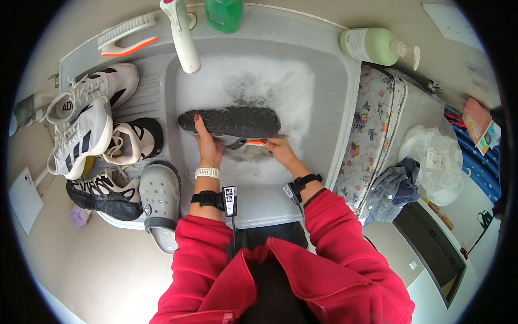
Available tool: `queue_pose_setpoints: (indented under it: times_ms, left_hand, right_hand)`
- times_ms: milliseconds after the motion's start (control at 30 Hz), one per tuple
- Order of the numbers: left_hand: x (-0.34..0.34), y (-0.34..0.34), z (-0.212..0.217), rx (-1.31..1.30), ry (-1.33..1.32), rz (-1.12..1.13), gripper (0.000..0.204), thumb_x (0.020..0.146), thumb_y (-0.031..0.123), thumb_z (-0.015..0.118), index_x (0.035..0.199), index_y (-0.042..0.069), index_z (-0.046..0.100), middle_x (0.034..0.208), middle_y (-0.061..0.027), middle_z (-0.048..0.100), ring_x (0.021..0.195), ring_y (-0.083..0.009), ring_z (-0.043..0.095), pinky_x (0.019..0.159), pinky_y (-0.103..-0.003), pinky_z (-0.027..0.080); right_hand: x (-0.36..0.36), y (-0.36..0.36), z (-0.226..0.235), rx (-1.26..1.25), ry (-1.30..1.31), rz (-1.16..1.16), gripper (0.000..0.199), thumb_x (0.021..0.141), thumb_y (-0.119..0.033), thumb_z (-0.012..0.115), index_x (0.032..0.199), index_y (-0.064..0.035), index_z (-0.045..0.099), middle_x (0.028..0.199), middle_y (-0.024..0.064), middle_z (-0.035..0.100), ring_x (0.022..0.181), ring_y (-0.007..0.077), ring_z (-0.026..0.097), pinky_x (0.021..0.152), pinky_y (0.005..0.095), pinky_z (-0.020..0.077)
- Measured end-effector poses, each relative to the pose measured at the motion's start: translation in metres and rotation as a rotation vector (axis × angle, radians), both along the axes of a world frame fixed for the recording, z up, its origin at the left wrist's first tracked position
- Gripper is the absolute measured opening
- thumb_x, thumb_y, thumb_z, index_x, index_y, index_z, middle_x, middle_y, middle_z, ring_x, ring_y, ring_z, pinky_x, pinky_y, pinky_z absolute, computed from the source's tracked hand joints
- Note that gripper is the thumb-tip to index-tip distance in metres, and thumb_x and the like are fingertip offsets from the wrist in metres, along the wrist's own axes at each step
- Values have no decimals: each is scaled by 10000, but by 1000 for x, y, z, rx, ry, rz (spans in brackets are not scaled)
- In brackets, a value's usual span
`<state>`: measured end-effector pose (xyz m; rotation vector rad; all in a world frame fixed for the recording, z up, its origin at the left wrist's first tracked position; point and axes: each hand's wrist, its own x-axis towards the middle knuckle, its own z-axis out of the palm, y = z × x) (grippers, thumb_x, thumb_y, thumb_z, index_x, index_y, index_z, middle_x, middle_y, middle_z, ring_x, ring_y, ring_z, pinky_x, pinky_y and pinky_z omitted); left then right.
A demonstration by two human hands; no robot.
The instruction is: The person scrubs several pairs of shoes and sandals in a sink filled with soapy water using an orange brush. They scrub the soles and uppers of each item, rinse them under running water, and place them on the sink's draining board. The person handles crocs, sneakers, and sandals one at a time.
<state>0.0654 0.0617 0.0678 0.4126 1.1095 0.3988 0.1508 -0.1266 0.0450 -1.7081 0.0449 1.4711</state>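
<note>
A grey clog with a dark treaded sole (237, 121) is tipped on its side in the sink, its sole turned up and away from me. My left hand (209, 147) grips it near its left end, thumb over the sole's edge. In my right hand (283, 152) is an orange-handled brush (256, 142), pointing left against the near side of the clog by its strap. The brush's bristles are hidden. White suds, greyed around the clog, fill the grey sink (337, 116).
A white faucet (183, 40) reaches in from the back. Left of the basin lie a scrub brush (127, 35), white sneakers (89, 137), a black-and-white shoe (105, 191) and another grey clog (161, 194). A green bottle (224, 13) and a pump bottle (369, 46) stand along the rim.
</note>
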Motion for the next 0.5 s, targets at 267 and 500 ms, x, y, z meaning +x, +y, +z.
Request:
queue_pose_setpoints:
  times_ms: [267,500]
  left_hand:
    - [-1,1,10,-38,61,-20,809,897,609,623,1436,63,364,1393,-63,481,1260,-205,482,1079,-354,373]
    - [1,3,6,-28,74,-8,791,876,630,637,1398,86,399,1327,-38,533,1199,-180,527,1011,-322,420]
  right_hand:
    - [-31,-6,-27,126,50,-134,181,891,-129,721,1050,-50,689,917,-8,662,790,111,575,720,251,458]
    - [-26,13,-11,89,-358,-113,321,858,-43,682,1176,-9,654,1144,56,686,1040,204,618,926,343,474]
